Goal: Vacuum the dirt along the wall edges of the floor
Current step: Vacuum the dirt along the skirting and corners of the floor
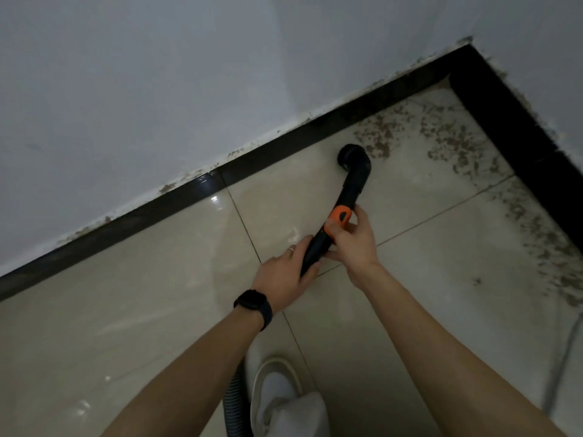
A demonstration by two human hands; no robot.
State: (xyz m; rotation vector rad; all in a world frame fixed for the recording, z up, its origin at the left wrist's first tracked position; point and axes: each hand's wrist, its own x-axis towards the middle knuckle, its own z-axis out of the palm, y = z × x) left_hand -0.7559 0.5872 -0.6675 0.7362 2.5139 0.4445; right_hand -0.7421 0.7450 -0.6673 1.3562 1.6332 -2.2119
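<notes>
1. Glossy beige tiled floor [126, 294], black skirting strip [126, 222] along the bottom of a white painted wall [157, 89], with the corner at far right.
2. Brown crumbly dirt [457, 137] lies all over that corner and down the right edge.
3. The black plastic vacuum tube with an orange collar [344, 209] runs from the near hands up and slightly right. Its round brush head [348, 156] is on the floor just beside the far skirting, at the left edge of the dirt.
4. The left hand [284, 275], black watch [252, 301] on the wrist, has its fingers wrapped round the tube's near end.
5. The right hand [353, 244] grips the tube at the collar.
6. Grey ribbed hose [235, 402] and a white shoe [274, 389] sit nearest.
</notes>
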